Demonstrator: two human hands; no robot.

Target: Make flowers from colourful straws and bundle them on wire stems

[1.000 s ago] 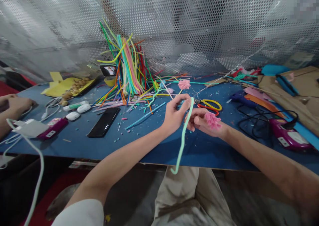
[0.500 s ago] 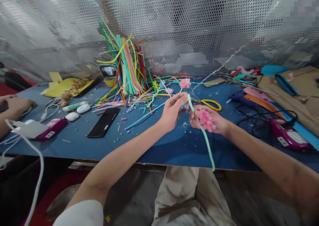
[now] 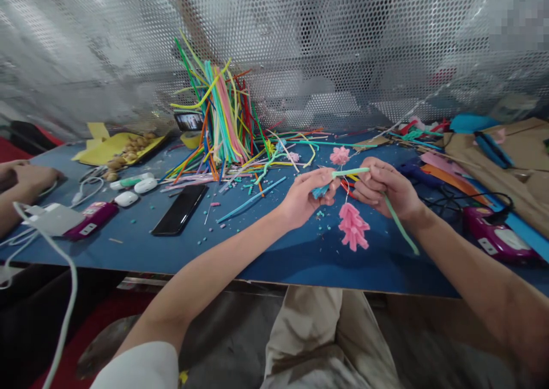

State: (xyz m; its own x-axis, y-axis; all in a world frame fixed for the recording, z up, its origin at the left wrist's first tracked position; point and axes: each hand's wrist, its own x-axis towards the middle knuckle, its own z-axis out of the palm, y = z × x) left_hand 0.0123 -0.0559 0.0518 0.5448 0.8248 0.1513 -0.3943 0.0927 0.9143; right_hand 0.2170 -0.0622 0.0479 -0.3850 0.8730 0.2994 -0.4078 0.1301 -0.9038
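A light green pipe cleaner [image 3: 350,173] stretches between my two hands over the table. My left hand [image 3: 306,199] is closed, pinching one end, with a blue fuzzy piece [image 3: 321,191] under its fingers. Closed fingers of my right hand [image 3: 388,187] grip the same pipe cleaner farther along, and its tail hangs below that hand. Between and below the hands a pink fuzzy flower [image 3: 354,227] dangles on a thin thread. Just behind them is a second, paler pink flower [image 3: 340,155]. Scissors with yellow and orange handles [image 3: 352,178] are partly hidden behind my right hand.
A bundle of coloured pipe cleaners [image 3: 223,120] stands at the mesh wall. A black phone [image 3: 180,210] lies left of my forearm. Purple power strips [image 3: 497,237] and cables sit at the right. Another person's hands [image 3: 32,180] rest at the far left.
My right hand has moved right and slightly up, drawing the green pipe cleaner nearly level. The pink flower now hangs clear of my right hand.
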